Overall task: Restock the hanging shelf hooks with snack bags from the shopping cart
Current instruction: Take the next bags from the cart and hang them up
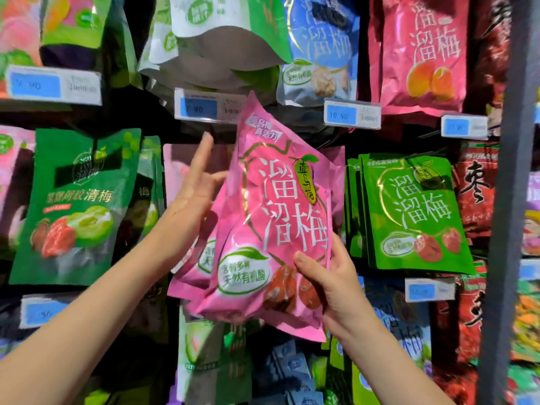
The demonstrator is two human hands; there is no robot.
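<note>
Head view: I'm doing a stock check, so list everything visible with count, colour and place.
held snack bag: one, pink, centre
hanging bags: several, pink, behind the held snack bag
green stack: several bags, bright green, right of centre
dark green bags: at least two, dark green, left
blue bag: one, blue, top
red bag: one, pinkish red, top right
white bags: several, white and green, top centre
price tags: several, blue and white, across the rows
post: one, grey, right edge
left hand: fingers straight, at the held bag's left edge
right hand: grips the held bag's lower right corner
</note>
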